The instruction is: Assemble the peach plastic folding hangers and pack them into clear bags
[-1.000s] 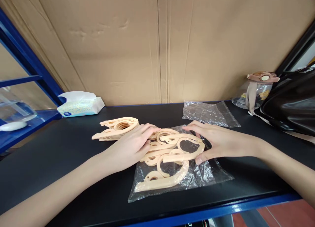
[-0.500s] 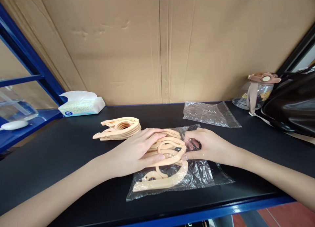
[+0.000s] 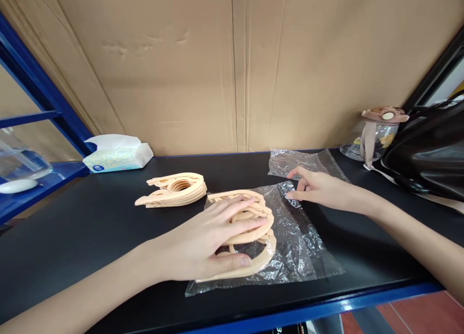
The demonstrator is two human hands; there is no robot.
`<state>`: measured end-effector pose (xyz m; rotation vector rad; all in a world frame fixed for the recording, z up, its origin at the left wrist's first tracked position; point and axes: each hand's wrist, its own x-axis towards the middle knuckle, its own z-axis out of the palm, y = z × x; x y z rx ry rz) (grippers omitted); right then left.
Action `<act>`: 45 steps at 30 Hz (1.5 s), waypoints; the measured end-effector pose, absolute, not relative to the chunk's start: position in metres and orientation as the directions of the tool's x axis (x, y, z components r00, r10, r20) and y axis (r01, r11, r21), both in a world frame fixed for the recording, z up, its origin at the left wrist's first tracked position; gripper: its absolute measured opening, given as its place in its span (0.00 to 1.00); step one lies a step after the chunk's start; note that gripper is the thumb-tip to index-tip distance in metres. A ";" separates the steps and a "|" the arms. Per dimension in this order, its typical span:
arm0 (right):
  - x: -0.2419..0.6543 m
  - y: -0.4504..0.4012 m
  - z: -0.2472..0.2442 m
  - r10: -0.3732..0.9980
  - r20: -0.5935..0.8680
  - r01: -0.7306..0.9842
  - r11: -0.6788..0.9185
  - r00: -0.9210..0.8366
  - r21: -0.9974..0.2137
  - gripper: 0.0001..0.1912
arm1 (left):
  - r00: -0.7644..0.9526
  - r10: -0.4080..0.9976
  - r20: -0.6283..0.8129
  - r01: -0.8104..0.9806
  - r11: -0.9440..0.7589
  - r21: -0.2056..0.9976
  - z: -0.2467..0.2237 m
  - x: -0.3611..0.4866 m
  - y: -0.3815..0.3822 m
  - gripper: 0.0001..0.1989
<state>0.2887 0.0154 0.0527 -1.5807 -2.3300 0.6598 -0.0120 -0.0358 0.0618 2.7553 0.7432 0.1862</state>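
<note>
Several beige folding hangers [image 3: 267, 235] lie inside a clear plastic bag [image 3: 300, 249] near the front of the black table. My left hand [image 3: 217, 235] rests flat on the bagged hangers, fingers spread and covering part of them. Above the bag's far right corner hovers my right hand [image 3: 308, 186], its thumb and index finger apart with nothing between them. To the left of the bag, a neat stack of the same beige hangers [image 3: 176, 191] lies on the tabletop.
Another clear plastic bag [image 3: 282, 162] lies flat behind my right hand. At the back left stands a tissue pack [image 3: 119, 155]. A drink bottle with a strap [image 3: 380, 131] and a black bag [image 3: 427, 155] are on the right. Cardboard [image 3: 163, 73] walls off the back.
My right hand has let go of the bag's side and moved up and to the right. My left hand has slid slightly toward me and lies flatter over the hangers.
</note>
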 end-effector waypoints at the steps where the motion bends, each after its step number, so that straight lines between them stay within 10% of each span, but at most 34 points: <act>1: 0.288 0.016 0.051 0.902 -0.075 0.768 0.317 -0.426 -0.557 0.23 | 0.863 0.502 0.053 0.466 -0.832 0.302 0.061 -0.012 -0.036 0.28; 9: 0.263 0.002 0.059 0.892 0.014 0.334 0.184 -0.452 -0.924 0.23 | 0.871 0.481 0.102 0.424 -0.839 0.343 0.063 -0.008 -0.040 0.26; 18: 0.247 -0.004 0.050 0.779 0.107 0.026 0.156 -0.618 -0.987 0.24 | 0.885 0.460 0.069 0.415 -0.848 0.330 0.065 -0.006 -0.043 0.24; 29: 0.240 -0.017 0.047 0.606 0.183 0.398 0.691 -0.774 -0.603 0.29 | 0.870 0.468 0.156 0.412 -0.863 0.292 0.066 -0.003 -0.048 0.20; 37: 0.237 -0.016 0.035 0.625 0.091 0.499 0.695 -0.776 -0.517 0.33 | 0.941 0.245 0.233 0.211 -0.964 0.160 0.060 0.005 -0.058 0.31; 45: 0.238 -0.017 0.037 0.669 0.127 0.541 0.685 -0.732 -0.487 0.32 | 0.977 0.127 0.171 0.141 -0.987 -0.072 0.062 0.013 -0.066 0.18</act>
